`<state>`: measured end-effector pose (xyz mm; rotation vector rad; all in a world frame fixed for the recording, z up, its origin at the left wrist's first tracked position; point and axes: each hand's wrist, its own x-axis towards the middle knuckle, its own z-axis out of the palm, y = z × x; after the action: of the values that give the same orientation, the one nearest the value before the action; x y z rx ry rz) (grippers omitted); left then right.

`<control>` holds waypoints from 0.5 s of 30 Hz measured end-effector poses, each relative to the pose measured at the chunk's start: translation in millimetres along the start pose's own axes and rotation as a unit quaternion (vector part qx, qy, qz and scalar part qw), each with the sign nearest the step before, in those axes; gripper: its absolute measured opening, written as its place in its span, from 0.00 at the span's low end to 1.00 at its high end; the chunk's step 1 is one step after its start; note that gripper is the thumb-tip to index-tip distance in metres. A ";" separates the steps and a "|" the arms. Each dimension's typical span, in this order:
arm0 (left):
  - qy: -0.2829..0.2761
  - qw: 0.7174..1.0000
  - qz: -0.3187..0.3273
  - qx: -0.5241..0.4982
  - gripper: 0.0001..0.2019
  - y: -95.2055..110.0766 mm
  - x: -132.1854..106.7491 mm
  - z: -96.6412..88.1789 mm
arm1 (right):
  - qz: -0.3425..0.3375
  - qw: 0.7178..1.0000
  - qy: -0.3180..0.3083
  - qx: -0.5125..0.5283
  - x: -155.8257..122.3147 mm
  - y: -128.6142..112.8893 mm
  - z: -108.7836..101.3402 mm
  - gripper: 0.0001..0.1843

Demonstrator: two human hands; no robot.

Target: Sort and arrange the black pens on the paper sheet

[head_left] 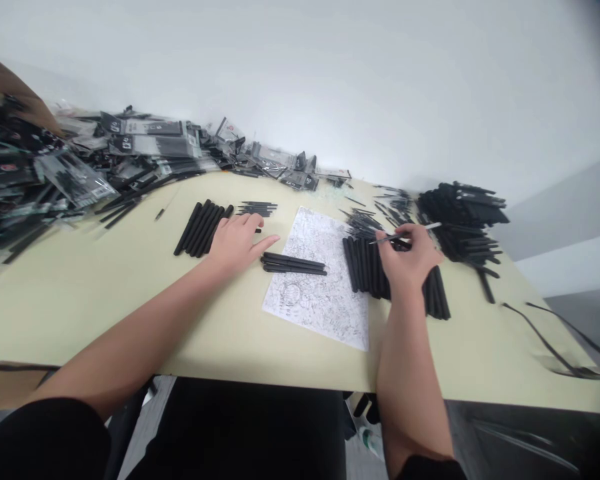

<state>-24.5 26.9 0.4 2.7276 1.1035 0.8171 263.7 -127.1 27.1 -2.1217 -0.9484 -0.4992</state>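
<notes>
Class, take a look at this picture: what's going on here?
A person is working at a pale yellow table. Their right hand pinches a slim pale stick, perhaps a pen refill, above a row of black pens. Their left hand rests flat beside a few black pens lying on a printed sheet. More pens lie about, and plastic-wrapped packets are heaped along the back.

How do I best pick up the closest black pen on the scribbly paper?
Pinch the closest black pen around its middle, coming down from above on the side facing the person. It lies flat and long, with the other pens snug along its far side, so its near side is free. The left hand sits close to its left end.
</notes>
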 end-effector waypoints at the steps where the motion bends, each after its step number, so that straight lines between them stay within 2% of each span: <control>1: 0.001 1.000 0.003 -0.001 0.21 -0.2 -0.4 1.0 | 0.019 1.000 0.002 -0.018 4.0 9.0 -2.9 0.14; 4: 0.008 1.000 0.014 -0.008 0.21 -0.4 -1.3 3.6 | 0.059 0.997 0.017 -0.049 11.1 30.4 -9.5 0.13; 7: 0.002 1.000 0.016 -0.013 0.21 0.9 -1.6 3.2 | 0.085 0.994 0.010 -0.065 13.2 40.8 -12.1 0.13; 12: -0.060 0.998 -0.015 -0.009 0.23 6.1 -0.3 -3.3 | 0.097 0.991 -0.015 -0.091 12.8 41.1 -10.7 0.13; 15: -0.077 0.997 -0.029 -0.009 0.23 7.8 0.4 -5.2 | 0.107 0.988 -0.020 -0.107 12.5 40.1 -9.1 0.13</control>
<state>-22.1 20.9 7.1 2.6784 1.1311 0.5950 301.9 -146.1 21.4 -2.4019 -0.7028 -0.4677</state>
